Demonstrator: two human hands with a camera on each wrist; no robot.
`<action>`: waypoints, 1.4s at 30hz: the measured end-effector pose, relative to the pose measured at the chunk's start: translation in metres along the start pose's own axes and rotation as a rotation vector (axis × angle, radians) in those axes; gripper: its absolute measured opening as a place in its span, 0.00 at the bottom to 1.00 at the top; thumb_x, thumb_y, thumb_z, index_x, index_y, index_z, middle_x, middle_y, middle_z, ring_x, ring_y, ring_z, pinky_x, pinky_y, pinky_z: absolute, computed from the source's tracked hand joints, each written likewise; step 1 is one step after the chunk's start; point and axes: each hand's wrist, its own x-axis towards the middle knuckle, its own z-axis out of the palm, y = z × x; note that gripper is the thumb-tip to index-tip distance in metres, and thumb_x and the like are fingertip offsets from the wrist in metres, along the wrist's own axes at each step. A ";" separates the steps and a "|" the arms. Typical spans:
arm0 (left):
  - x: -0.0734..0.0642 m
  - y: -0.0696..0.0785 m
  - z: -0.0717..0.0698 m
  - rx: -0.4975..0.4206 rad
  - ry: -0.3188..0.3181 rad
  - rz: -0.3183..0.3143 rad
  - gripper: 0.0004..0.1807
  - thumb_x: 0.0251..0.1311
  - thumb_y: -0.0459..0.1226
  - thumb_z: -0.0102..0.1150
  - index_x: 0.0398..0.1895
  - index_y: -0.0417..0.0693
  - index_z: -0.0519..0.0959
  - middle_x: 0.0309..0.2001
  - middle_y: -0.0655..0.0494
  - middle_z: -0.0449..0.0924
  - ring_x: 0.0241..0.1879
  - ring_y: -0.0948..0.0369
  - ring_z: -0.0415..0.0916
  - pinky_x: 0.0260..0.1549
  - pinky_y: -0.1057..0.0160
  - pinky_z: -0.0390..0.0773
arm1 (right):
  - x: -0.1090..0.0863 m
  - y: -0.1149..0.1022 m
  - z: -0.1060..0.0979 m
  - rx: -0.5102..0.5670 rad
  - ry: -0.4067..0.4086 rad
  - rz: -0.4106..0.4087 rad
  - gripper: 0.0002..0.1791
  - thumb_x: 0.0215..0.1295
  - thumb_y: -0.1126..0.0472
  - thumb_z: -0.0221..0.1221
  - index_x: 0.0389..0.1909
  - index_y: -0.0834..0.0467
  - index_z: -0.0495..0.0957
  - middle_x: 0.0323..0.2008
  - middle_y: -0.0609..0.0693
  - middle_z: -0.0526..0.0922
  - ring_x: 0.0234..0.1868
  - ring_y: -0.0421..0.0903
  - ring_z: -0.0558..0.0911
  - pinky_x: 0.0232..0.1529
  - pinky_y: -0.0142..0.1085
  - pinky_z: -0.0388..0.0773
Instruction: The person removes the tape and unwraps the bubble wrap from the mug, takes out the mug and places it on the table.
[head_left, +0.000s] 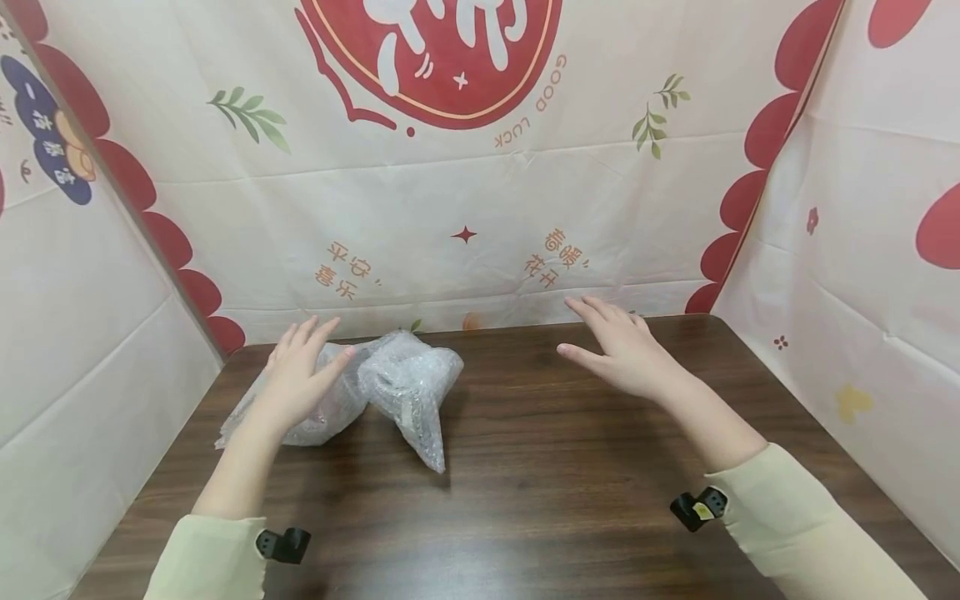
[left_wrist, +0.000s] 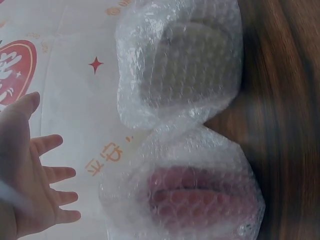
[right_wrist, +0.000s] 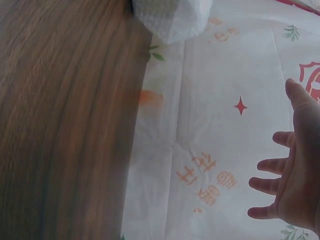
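Two bubble-wrapped bundles sit side by side at the table's left. The left bundle [head_left: 337,410] has something pinkish-red inside, plainer in the left wrist view, where that bundle [left_wrist: 195,200] is the lower one. The right bundle [head_left: 412,379] ends in a twisted point toward the front; its contents [left_wrist: 190,65] look greyish-green through the wrap. My left hand [head_left: 300,375] hovers over the left bundle with fingers spread, holding nothing. Off to the right, my right hand [head_left: 622,350] is raised above the table, its fingers extended and nothing in them.
The dark wood-grain table [head_left: 540,492] meets a printed white cloth backdrop [head_left: 450,200] at its far edge. Cloth walls also stand at the left [head_left: 75,333] and right [head_left: 885,333]. Small black cameras [head_left: 283,545] are worn at both sleeve cuffs.
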 end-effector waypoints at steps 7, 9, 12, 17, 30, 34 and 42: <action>-0.001 0.007 0.005 -0.100 0.025 0.010 0.38 0.67 0.57 0.47 0.72 0.43 0.59 0.72 0.36 0.48 0.70 0.36 0.38 0.60 0.29 0.42 | 0.003 -0.012 0.011 0.055 0.016 -0.029 0.42 0.65 0.34 0.51 0.74 0.51 0.54 0.72 0.57 0.56 0.70 0.59 0.55 0.64 0.62 0.47; -0.001 0.008 0.007 -0.133 0.024 0.009 0.38 0.67 0.57 0.46 0.72 0.43 0.58 0.72 0.36 0.48 0.70 0.36 0.40 0.61 0.31 0.41 | 0.005 -0.016 0.015 0.079 0.024 -0.045 0.42 0.65 0.35 0.51 0.74 0.52 0.54 0.72 0.57 0.56 0.71 0.57 0.55 0.65 0.60 0.48; -0.001 0.008 0.011 -0.186 0.027 0.011 0.37 0.68 0.55 0.47 0.72 0.42 0.58 0.72 0.36 0.48 0.69 0.36 0.44 0.61 0.31 0.43 | 0.006 -0.023 0.021 0.129 0.026 -0.055 0.42 0.66 0.35 0.51 0.74 0.52 0.54 0.72 0.56 0.55 0.71 0.56 0.53 0.66 0.58 0.49; 0.000 0.010 0.019 -0.242 0.042 0.010 0.36 0.69 0.53 0.49 0.72 0.42 0.58 0.72 0.37 0.50 0.69 0.38 0.48 0.60 0.32 0.50 | 0.008 -0.035 0.030 0.196 0.028 -0.059 0.42 0.66 0.36 0.51 0.75 0.50 0.52 0.73 0.54 0.54 0.72 0.54 0.51 0.67 0.56 0.50; -0.002 0.010 0.037 -0.342 0.094 -0.013 0.34 0.68 0.52 0.51 0.71 0.45 0.61 0.70 0.43 0.56 0.69 0.42 0.51 0.61 0.35 0.53 | 0.010 -0.057 0.058 0.352 0.057 -0.053 0.41 0.66 0.38 0.53 0.74 0.53 0.54 0.71 0.51 0.58 0.71 0.50 0.56 0.67 0.51 0.55; -0.004 0.012 0.039 -0.368 0.117 -0.026 0.33 0.67 0.51 0.52 0.70 0.46 0.62 0.71 0.45 0.56 0.69 0.43 0.51 0.61 0.34 0.53 | 0.011 -0.063 0.068 0.398 0.056 -0.048 0.40 0.66 0.38 0.53 0.74 0.52 0.54 0.71 0.51 0.58 0.71 0.49 0.56 0.66 0.51 0.56; -0.003 0.014 0.053 -0.437 0.161 0.020 0.29 0.67 0.45 0.55 0.69 0.46 0.64 0.70 0.47 0.58 0.69 0.46 0.52 0.62 0.37 0.54 | 0.012 -0.074 0.086 0.455 0.073 -0.054 0.39 0.65 0.38 0.54 0.73 0.48 0.55 0.70 0.49 0.60 0.70 0.48 0.59 0.66 0.51 0.57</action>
